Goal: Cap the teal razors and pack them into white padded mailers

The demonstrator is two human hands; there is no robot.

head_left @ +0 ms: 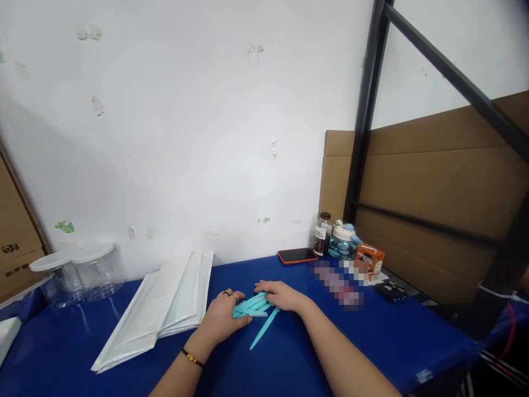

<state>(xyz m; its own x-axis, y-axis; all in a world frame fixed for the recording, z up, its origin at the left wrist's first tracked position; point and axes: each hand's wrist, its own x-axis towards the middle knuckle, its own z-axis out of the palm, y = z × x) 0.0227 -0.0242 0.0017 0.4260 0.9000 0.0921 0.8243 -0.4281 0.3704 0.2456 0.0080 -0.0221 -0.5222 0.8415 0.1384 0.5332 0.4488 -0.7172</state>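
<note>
Both hands rest on a blue table [289, 358] around a bunch of light blue plastic sticks [250, 305]. My left hand [223, 317], with rings and a bracelet at the wrist, curls its fingers over the left end of the bunch. My right hand [281, 295] lies over the right end with its fingers bent onto the sticks. One loose blue stick [264, 328] lies on the table just in front of the hands, pointing toward me.
A stack of white flat pouches [161, 303] lies to the left. Two clear lidded jars [78, 273] stand at the far left. Behind the hands are a phone [296, 255], a brown bottle [323, 234], a blue-lidded container [343, 242] and an orange box [369, 258]. Cardboard and a black frame [363, 121] stand right.
</note>
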